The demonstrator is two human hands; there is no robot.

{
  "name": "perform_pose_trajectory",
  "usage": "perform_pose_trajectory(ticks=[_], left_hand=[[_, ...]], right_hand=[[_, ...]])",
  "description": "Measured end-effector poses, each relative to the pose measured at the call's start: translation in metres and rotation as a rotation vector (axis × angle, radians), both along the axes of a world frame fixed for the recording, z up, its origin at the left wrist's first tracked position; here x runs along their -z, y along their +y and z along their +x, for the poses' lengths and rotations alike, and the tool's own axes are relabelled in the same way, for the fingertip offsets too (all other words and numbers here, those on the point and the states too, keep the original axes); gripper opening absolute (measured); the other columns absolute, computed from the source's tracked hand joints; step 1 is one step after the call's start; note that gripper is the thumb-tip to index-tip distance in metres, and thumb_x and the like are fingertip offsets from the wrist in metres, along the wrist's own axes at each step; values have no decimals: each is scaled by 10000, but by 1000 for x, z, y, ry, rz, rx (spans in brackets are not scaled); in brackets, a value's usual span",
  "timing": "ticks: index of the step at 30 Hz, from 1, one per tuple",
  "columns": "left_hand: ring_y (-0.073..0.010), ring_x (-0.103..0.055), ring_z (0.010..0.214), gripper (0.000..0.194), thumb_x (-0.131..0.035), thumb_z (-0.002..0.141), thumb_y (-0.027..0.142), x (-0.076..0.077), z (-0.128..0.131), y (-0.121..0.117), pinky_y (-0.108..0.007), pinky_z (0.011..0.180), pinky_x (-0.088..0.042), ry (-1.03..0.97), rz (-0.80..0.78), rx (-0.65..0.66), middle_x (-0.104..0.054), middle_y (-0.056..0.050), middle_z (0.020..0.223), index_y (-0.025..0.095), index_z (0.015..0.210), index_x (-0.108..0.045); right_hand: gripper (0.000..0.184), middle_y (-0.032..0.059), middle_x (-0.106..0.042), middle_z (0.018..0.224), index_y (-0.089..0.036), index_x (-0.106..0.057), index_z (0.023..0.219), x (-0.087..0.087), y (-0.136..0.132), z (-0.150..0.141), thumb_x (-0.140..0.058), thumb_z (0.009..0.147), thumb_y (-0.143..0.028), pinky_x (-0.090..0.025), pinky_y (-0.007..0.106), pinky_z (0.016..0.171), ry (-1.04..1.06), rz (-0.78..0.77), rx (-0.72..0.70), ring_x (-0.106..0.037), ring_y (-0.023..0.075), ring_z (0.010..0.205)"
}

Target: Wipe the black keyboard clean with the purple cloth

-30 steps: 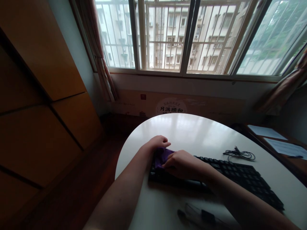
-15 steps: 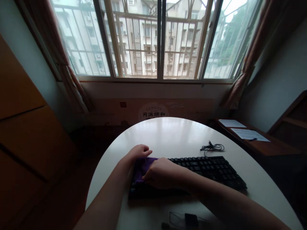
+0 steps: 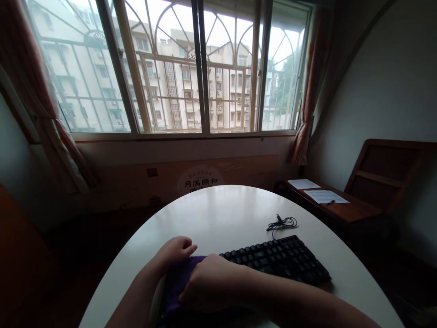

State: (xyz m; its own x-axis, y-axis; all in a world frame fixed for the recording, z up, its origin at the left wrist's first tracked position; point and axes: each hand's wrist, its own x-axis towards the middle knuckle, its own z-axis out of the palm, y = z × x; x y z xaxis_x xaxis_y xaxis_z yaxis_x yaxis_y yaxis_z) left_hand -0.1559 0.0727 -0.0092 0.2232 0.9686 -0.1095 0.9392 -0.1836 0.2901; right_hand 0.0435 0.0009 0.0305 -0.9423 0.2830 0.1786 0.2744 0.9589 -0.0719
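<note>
A black keyboard [image 3: 269, 262] lies on the white round table [image 3: 225, 207]. Over its left end is spread a purple cloth [image 3: 180, 275], partly covered by my right hand. My right hand [image 3: 213, 282] is closed on this cloth, pressing it against the keys, with the knuckles up and the thumb to the left. My left hand [image 3: 175, 250] is at the keyboard's far left corner, fingers curled around it and the thumb pointing right. The fingertips of both hands are hidden. My right forearm crosses over the near edge of the keyboard.
A bundled black cable [image 3: 282, 222] rests beyond the keyboard. To the right, a brown wooden chair or bench [image 3: 365, 209] holds paper sheets [image 3: 326, 197] and a pen [image 3: 330, 202]. A barred window [image 3: 205, 91] with curtains [image 3: 54, 123] is ahead.
The view has tilted up and turned right, so the table, keyboard and hands appear lower and further left. Both hands keep their grip; the right stays on the cloth over the keyboard's left end.
</note>
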Motion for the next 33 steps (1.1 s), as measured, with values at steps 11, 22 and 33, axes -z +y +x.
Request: perform_pose_trajectory(ticks=[11, 22, 33], left_hand=[[-183, -552, 657, 423, -423, 791, 562, -3, 2, -2, -270, 564, -321, 55, -12, 9, -647, -38, 704, 195, 657, -586], [-184, -548, 664, 418, -413, 786, 562, -3, 2, -4, -275, 592, -329, 28, -3, 19, -597, -26, 658, 194, 632, -537], [-184, -548, 670, 407, -392, 801, 542, -4, 4, -5, -276, 583, -321, 54, -4, -14, -622, -33, 690, 195, 647, -539]], right_hand=[[156, -5, -711, 810, -209, -723, 874, -6, -4, -6, -574, 899, -247, -381, 266, 523, -27, 38, -14, -612, 178, 698], [179, 2, -710, 828, -193, -717, 869, -9, -7, -6, -553, 914, -247, -419, 263, 573, -56, 68, -29, -600, 171, 709], [214, -8, -721, 1062, -221, -698, 1061, -9, 8, -1, -569, 912, -303, -472, 235, 684, 21, -126, -50, -650, 185, 887]])
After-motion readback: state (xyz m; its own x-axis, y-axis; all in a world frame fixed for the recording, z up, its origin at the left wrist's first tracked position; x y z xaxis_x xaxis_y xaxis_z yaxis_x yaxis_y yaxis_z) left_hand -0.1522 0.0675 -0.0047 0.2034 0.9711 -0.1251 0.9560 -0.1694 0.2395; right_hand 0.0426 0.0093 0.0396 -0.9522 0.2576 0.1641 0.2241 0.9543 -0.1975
